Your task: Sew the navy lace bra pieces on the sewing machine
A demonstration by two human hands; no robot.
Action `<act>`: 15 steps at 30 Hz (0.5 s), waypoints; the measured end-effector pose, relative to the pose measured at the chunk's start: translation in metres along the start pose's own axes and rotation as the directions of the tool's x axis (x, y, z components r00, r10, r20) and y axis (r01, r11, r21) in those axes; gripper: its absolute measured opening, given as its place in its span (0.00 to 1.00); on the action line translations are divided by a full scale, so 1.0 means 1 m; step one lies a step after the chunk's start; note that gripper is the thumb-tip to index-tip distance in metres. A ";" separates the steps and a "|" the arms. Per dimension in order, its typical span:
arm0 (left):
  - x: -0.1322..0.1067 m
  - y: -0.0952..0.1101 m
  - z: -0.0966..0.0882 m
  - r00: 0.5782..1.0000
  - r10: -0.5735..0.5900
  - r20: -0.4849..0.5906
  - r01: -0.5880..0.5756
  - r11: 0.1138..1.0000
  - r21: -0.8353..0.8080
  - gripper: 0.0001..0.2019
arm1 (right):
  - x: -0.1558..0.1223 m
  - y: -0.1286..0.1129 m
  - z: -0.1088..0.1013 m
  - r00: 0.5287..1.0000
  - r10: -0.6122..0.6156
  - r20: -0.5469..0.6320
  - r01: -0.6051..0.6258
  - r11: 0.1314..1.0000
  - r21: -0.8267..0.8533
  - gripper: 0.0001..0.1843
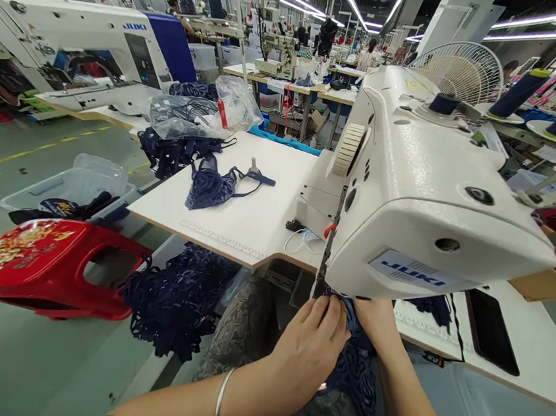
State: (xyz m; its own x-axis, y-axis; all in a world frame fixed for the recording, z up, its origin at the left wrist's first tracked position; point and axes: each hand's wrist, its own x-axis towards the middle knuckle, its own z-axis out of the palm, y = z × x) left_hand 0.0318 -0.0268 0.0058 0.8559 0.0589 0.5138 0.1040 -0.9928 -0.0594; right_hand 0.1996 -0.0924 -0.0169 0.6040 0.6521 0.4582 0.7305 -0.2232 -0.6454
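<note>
A navy lace bra (354,381) hangs from the head of a white JUKI sewing machine (422,203) down over my lap. My left hand (316,344), a silver bangle on its wrist, is closed on the cloth's upper edge beside the needle area, fingers bent and pressed together. On the other side of the cloth, my right hand (375,321) reaches under the machine head, which hides its fingers. The needle and the cloth right under it are hidden too. Another navy bra (211,184) lies on the white table (159,205) to the left.
Navy straps and garments (179,297) hang in a heap below the table's left edge, near a red plastic stool (53,264) and a clear bin (74,183). A black phone (492,331) lies at right. Behind stand thread cones (521,94), a fan (461,68) and another JUKI machine (92,36).
</note>
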 end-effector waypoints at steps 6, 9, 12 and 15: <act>0.001 -0.001 -0.002 1.000 0.010 0.015 -0.011 1.000 0.007 0.17 | -0.002 0.008 -0.004 0.998 -0.041 0.049 0.044 0.997 -0.062 0.11; 0.001 -0.001 -0.002 1.000 0.011 0.006 -0.011 1.000 0.008 0.17 | -0.004 0.008 0.000 0.998 -0.049 0.034 0.051 0.996 -0.070 0.11; 0.000 0.000 -0.001 1.000 -0.010 0.002 0.010 1.000 0.001 0.17 | -0.004 0.005 0.005 1.000 -0.019 0.004 0.019 0.999 -0.033 0.13; -0.001 0.000 0.000 1.000 -0.018 -0.013 0.018 1.000 0.015 0.17 | -0.003 0.002 0.006 1.000 0.003 0.017 -0.003 1.000 0.009 0.14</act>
State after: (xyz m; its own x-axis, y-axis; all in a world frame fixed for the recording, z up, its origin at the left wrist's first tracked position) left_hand 0.0310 -0.0273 0.0053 0.8474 0.0750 0.5257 0.1265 -0.9900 -0.0628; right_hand 0.1972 -0.0905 -0.0226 0.6003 0.6637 0.4461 0.7261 -0.2185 -0.6520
